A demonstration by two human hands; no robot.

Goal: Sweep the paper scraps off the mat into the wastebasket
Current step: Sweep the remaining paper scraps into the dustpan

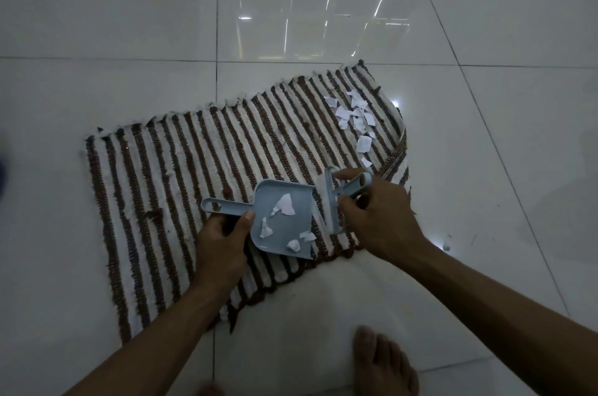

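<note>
A brown-and-white striped mat point(181, 169) lies on the tiled floor. My left hand point(223, 240) grips the handle of a light blue dustpan point(275, 227) that rests on the mat with several white paper scraps inside. My right hand point(378, 217) holds a small light blue brush point(333, 201) at the pan's open right edge. A cluster of several white paper scraps point(354, 119) lies on the mat's far right corner, beyond the brush. No wastebasket is in view.
Glossy white floor tiles point(129, 7) surround the mat. My bare foot point(382, 360) stands on the floor at the bottom, close to the mat's near edge. The mat's right edge point(399, 143) is curled up. A small scrap point(446, 242) lies on the floor to the right.
</note>
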